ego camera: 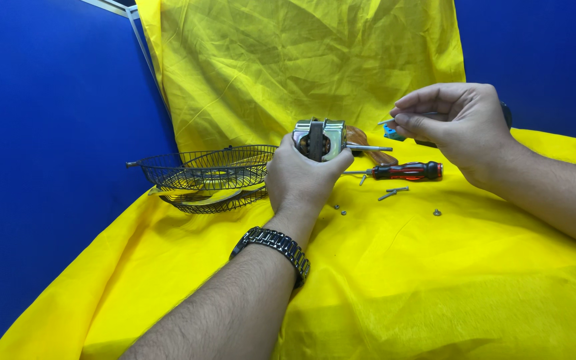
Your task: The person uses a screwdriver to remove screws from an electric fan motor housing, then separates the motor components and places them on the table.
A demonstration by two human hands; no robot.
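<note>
up front, left hand (301,177) grips a metal motor (320,139) (shaft rightward), right hand (458,120) pinches a pin (387,122).

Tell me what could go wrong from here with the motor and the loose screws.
1. The left hand holds the motor up off the cloth alone; a slip could drop it on the shaft.
2. The right hand pinches a small thin part at its fingertips; it could fall and be hard to find in the folds.
3. Screws and a nut lie loose on the sloping cloth near the screwdriver; a forearm brush may scatter them.
</note>
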